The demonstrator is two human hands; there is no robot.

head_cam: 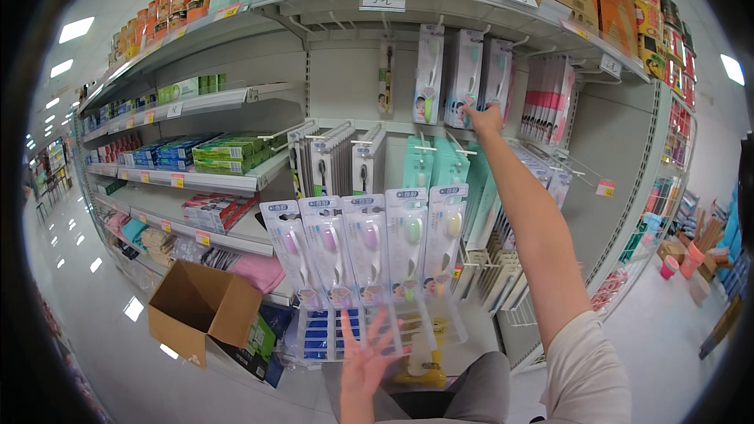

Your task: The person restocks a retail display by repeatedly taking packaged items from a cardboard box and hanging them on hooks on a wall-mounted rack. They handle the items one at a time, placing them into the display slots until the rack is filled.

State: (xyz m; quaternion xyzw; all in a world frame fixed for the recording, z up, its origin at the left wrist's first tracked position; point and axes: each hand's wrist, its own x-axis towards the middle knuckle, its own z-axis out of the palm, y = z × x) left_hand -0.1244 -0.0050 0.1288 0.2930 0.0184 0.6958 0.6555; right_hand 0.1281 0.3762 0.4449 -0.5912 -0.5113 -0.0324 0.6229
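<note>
My left hand (365, 368) supports a clear plastic holder (377, 330) from below, its fingers seen through the plastic. Fanned out in the holder stand several toothbrush blister packs (366, 247), with pink, green and yellow brush heads. My arm stretches to the upper hooks, where my right hand (486, 120) grips the lower end of a hanging toothbrush pack (469, 73). Just left of it hangs another toothbrush pack (429, 73); on its right is one more toothbrush pack (498, 73). Part of the gripped pack is hidden behind my fingers.
Lower hooks carry white toothbrush packs (365, 165) and mint-green packs (450, 162). Bare metal hook prongs (580, 171) jut out at right. An open cardboard box (206, 306) is at lower left, beside shelves of toothpaste boxes (227, 153). The overhead shelf (330, 0) bears canned goods.
</note>
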